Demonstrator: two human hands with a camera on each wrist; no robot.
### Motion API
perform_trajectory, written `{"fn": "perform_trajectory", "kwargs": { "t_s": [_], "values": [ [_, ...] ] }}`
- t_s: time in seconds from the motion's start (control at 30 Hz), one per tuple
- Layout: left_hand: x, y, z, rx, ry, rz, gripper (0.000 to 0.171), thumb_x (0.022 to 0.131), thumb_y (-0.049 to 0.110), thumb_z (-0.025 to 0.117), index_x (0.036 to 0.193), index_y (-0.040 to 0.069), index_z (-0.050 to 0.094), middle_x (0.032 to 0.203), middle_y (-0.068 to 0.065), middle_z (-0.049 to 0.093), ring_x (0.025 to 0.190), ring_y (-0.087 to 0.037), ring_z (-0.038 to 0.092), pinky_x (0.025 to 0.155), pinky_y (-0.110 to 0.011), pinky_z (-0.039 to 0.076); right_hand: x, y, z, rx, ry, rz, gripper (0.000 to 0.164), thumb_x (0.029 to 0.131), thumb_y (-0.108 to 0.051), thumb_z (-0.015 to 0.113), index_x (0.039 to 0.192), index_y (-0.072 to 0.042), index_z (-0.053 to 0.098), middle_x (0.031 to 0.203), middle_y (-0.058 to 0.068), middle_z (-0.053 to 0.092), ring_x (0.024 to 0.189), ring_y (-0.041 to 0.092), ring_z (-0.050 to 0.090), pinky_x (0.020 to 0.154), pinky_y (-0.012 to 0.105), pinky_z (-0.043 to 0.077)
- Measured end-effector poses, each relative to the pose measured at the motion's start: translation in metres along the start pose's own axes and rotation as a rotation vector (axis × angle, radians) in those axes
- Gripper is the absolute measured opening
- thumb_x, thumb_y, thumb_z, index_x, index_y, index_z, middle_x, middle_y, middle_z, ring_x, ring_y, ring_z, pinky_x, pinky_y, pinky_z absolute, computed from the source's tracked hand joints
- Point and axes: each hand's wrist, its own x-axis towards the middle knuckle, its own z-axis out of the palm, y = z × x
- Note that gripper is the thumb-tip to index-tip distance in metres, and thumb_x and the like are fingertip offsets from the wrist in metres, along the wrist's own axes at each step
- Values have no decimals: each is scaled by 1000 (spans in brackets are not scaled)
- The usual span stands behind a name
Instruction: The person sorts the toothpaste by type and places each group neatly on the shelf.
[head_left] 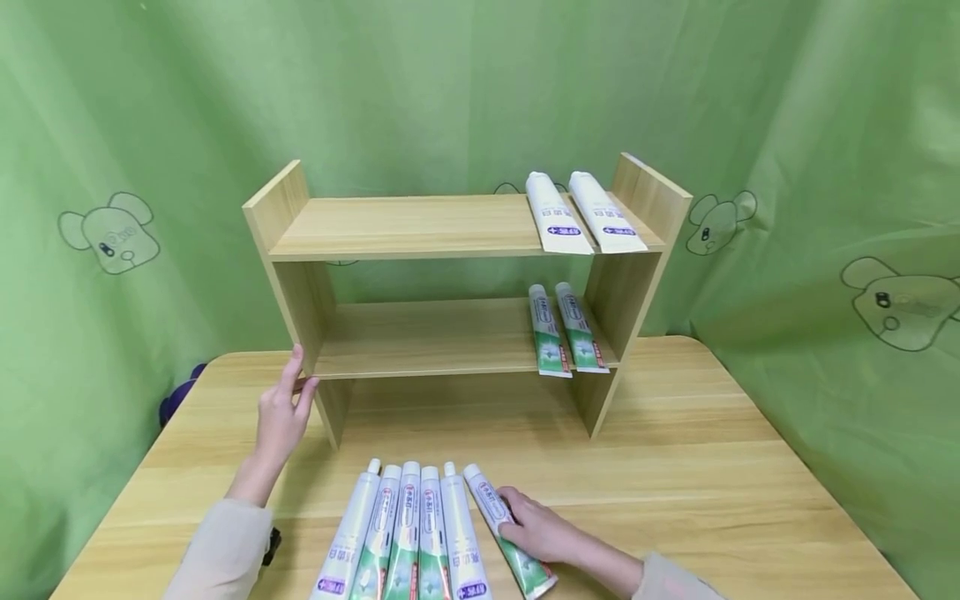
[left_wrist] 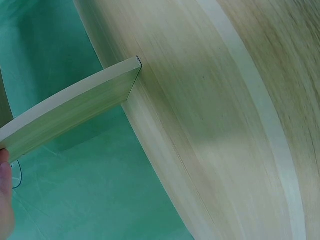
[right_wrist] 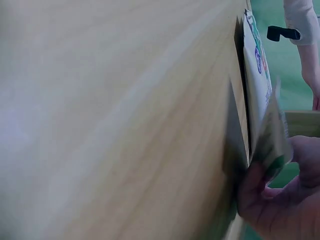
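1. Right hand (head_left: 543, 531): fingers and thumb are curled round a green-and-white tube (head_left: 489, 504), with little gap beyond its width.
2. That held tube slants at the right end of the row of five tubes (head_left: 407, 525), cap towards the shelf unit; whether it touches the table (head_left: 675, 467) I cannot tell.
3. Left hand (head_left: 279, 421): index finger straight, thumb spread from it, both touching the left side panel (head_left: 303, 304) near the middle board (head_left: 427, 337).
4. Bare wood runs along the middle board from that panel to two green-and-white tubes (head_left: 550, 329), whose flat ends reach the front edge.
5. The top board (head_left: 412, 225) has similar room left of two white tubes (head_left: 555, 212).
6. A strip of table separates the row's caps from the shelf unit; more table opens rightwards.
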Motion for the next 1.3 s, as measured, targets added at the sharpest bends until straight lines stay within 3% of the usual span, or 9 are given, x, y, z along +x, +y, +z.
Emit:
{"fn": "perform_trajectory", "kwargs": {
  "t_s": [0.23,0.53,0.73,0.93,1.1,1.3],
  "values": [
    [1,1,0,-3,11,17,67,83,-6,59,141,13,31,106,-36,55,64,-43,63,57,-46,56,1,4,-2,175,53,34,54,86,-16,54,133,6,36,120,36,46,68,15,53,47,24,51],
    [1,1,0,-13,-4,13,76,79,-12,60,142,15,29,100,-37,57,64,-44,63,56,-47,57,3,-1,-7,317,192,12,55,88,-16,56,136,1,36,108,19,51,72,17,52,51,22,52],
    [0,0,1,-10,-6,14,73,80,-9,60,142,15,29,102,-37,57,64,-43,63,55,-46,57,3,-11,-21,416,217,-33,54,88,-14,58,136,-1,37,106,16,48,76,17,54,57,21,54],
    [0,-1,1,-9,-12,11,68,84,-3,59,142,16,29,105,-36,56,65,-43,63,56,-47,57,2,-24,-35,484,268,-141,50,87,-8,58,133,4,39,105,22,50,76,16,62,59,25,57],
    [2,-1,1,-8,-5,16,65,86,1,58,142,16,30,103,-36,57,65,-43,63,56,-47,57,2,-34,-45,528,347,-205,44,87,-4,58,127,5,43,103,22,50,79,15,64,59,27,58],
    [2,-1,1,-14,3,28,68,83,-4,59,142,15,30,103,-36,57,64,-43,63,55,-47,57,5,-46,-56,554,466,-205,36,86,0,58,120,6,47,104,22,53,78,17,64,58,26,58]
  ]
}}
